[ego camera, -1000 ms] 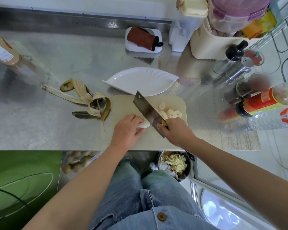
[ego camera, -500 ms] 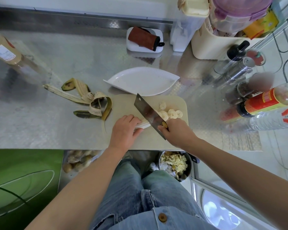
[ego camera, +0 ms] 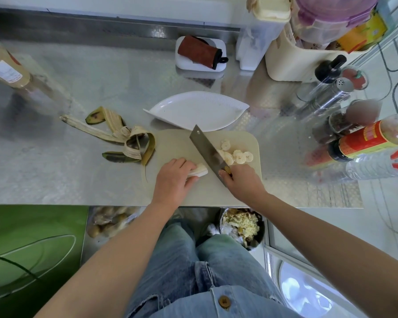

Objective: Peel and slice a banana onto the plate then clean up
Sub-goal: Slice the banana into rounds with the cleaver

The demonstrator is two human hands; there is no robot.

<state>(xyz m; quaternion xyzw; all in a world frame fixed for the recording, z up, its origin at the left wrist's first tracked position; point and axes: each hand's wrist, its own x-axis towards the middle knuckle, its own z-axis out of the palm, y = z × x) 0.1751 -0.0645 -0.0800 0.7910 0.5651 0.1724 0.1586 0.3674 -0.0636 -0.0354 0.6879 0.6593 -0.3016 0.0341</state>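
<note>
Steel counter (ego camera: 55, 175): six slices (ego camera: 236, 154), one plate (ego camera: 193, 111)

This is a kitchen, most likely in a home. The worktop (ego camera: 83, 72) is steel with a pressed pattern, and a steel backsplash stands behind it. On the right side many cooking things stand close together: a metal shaker (ego camera: 331, 95), a sauce bottle with a red label (ego camera: 365, 141), a clear plastic bottle (ego camera: 381, 162) and a cream plastic container (ego camera: 292, 63) with packets inside. A cutting board (ego camera: 177, 143), a cleaver (ego camera: 207, 150) and a white plate (ego camera: 195, 111) are on the worktop. Below the edge a bin with food scraps (ego camera: 241, 226) stands on the floor.
</note>
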